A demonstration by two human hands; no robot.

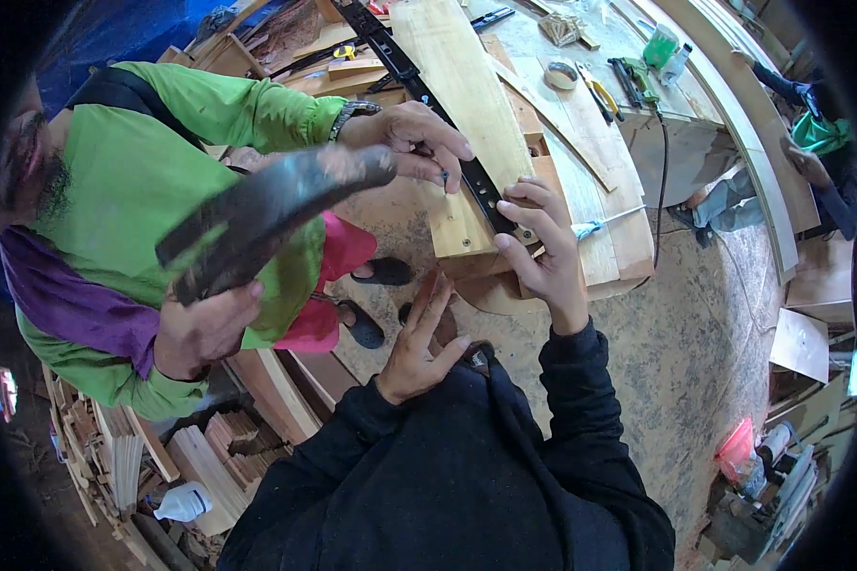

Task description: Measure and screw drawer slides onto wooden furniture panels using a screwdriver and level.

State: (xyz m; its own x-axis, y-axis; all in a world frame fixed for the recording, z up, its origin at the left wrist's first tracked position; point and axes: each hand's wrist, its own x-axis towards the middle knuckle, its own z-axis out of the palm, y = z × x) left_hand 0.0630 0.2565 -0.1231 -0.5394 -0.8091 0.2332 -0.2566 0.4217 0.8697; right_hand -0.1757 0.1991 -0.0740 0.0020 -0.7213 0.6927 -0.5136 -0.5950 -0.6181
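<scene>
My right hand (545,243) rests with spread, bent fingers at the near end of a black drawer slide (481,186), which lies along a pale wooden board (452,71). Its fingertips touch the slide and the board's edge. Below the board's near end, my left hand (419,341) is open with fingers stretched out, its fingertips close to the wood. A co-worker in a green shirt raises a dark hammer (276,209), blurred, over the work. That person's other hand (414,138) pinches a small screw or nail (445,178) above the board.
A screwdriver (605,224) lies right of my right hand. Farther back are pliers (600,92), a tape roll (561,75) and a green nail gun (635,83) with a hose. Wood offcuts (205,471) are piled at lower left. Another person works at far right.
</scene>
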